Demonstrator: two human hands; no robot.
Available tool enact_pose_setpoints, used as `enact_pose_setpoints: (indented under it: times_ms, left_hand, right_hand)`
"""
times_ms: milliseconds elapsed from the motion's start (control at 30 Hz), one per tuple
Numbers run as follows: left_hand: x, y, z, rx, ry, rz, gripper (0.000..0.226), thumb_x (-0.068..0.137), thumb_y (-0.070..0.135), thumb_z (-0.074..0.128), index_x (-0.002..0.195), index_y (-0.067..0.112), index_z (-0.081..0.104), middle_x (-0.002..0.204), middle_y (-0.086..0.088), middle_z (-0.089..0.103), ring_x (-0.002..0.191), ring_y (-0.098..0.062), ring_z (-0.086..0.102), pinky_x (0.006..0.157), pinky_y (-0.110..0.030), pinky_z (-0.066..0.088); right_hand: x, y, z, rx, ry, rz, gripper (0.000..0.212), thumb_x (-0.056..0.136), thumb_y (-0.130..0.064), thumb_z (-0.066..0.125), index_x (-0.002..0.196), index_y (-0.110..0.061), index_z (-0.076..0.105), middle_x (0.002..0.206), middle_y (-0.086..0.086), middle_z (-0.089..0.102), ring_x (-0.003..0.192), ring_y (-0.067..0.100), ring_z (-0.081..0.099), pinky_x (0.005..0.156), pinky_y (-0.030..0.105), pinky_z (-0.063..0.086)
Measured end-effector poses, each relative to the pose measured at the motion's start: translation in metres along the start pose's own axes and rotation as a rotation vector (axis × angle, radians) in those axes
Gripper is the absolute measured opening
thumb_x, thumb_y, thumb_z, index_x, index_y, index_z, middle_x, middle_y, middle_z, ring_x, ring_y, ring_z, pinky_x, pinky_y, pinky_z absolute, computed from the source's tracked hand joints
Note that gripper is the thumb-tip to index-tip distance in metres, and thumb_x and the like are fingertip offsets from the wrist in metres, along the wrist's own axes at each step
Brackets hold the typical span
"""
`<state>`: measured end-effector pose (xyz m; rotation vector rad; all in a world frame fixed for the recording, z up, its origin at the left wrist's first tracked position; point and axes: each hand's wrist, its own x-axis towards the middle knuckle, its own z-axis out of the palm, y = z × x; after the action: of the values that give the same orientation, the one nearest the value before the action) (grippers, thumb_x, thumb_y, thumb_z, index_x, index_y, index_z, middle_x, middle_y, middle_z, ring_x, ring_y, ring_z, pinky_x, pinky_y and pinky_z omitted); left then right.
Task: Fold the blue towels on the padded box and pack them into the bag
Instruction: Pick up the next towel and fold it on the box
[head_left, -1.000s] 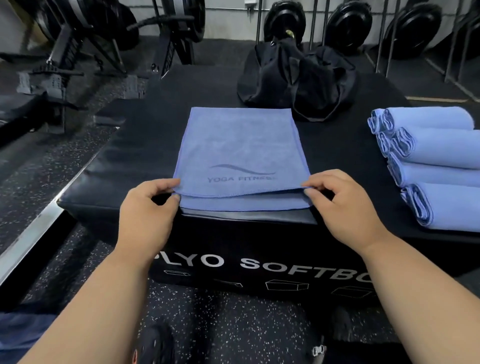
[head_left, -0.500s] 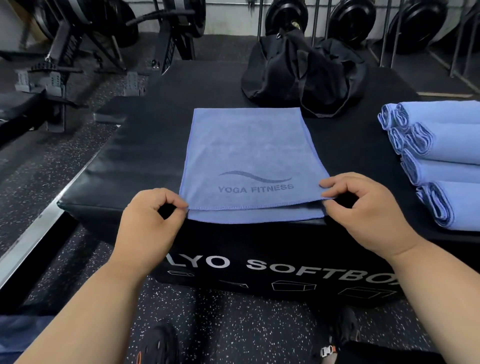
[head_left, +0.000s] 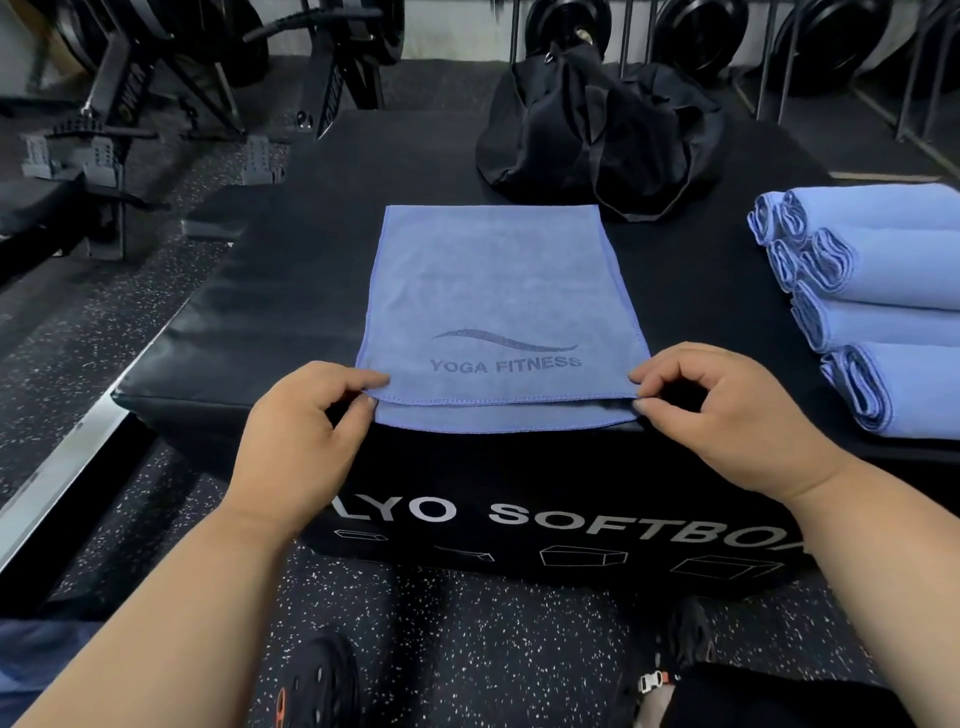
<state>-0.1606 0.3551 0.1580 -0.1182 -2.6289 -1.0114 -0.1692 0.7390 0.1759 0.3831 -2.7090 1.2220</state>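
A blue towel printed "YOGA FITNESS" lies folded in two layers on the black padded box, its near edges at the box's front rim. My left hand pinches the top layer's near left corner between thumb and forefinger. My right hand pinches the near right corner the same way. The top layer's edge sits a little behind the bottom layer's edge. A black bag slumps at the far side of the box, behind the towel.
Several rolled blue towels are stacked on the box's right side. Gym machines stand on the speckled floor to the left, and weight plates line the back wall. My feet show below the box's front face.
Both hands have kept their pinch on the top layer's near corners and drawn it slightly toward the front edge. The view has shifted a little.
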Motion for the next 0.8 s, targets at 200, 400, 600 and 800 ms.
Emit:
enact_pose_setpoints:
  times_ms: [200, 400, 600, 800]
  left_hand:
    - [-0.001, -0.01, -0.007, -0.018, -0.068, 0.034, 0.017, 0.096, 0.017, 0.076, 0.097, 0.034, 0.073, 0.105, 0.022, 0.07, 0.105, -0.005, 0.066, 0.089, -0.008, 0.043]
    - [-0.002, -0.016, -0.012, 0.01, -0.132, 0.132, 0.025, 0.088, 0.012, 0.083, 0.094, 0.035, 0.073, 0.107, 0.016, 0.068, 0.107, -0.012, 0.067, 0.094, -0.016, 0.045]
    - [-0.002, -0.02, -0.009, 0.058, -0.138, 0.139, 0.039, 0.078, 0.01, 0.091, 0.104, 0.032, 0.074, 0.111, 0.018, 0.064, 0.108, -0.008, 0.064, 0.098, -0.012, 0.041]
    - [-0.002, -0.021, -0.008, 0.049, -0.084, 0.119, 0.032, 0.083, 0.011, 0.088, 0.106, 0.031, 0.079, 0.107, 0.018, 0.064, 0.105, -0.004, 0.063, 0.094, -0.006, 0.039]
  right_hand:
    - [0.001, 0.003, -0.009, 0.042, -0.106, 0.045, 0.022, 0.09, -0.006, 0.077, 0.087, -0.026, 0.069, 0.11, -0.023, 0.072, 0.11, 0.001, 0.066, 0.092, 0.006, 0.043]
    - [-0.004, 0.007, -0.014, -0.064, -0.201, 0.009, 0.02, 0.088, -0.012, 0.078, 0.085, -0.031, 0.071, 0.119, -0.026, 0.068, 0.121, -0.001, 0.061, 0.1, 0.005, 0.037]
    - [-0.009, 0.007, -0.012, -0.108, -0.171, -0.01, 0.017, 0.089, -0.017, 0.081, 0.092, -0.033, 0.076, 0.121, -0.024, 0.068, 0.12, -0.004, 0.06, 0.1, 0.003, 0.035]
    - [-0.01, 0.01, -0.012, -0.174, -0.12, -0.038, 0.022, 0.086, -0.023, 0.084, 0.105, -0.033, 0.08, 0.122, -0.024, 0.068, 0.118, -0.008, 0.06, 0.102, 0.003, 0.034]
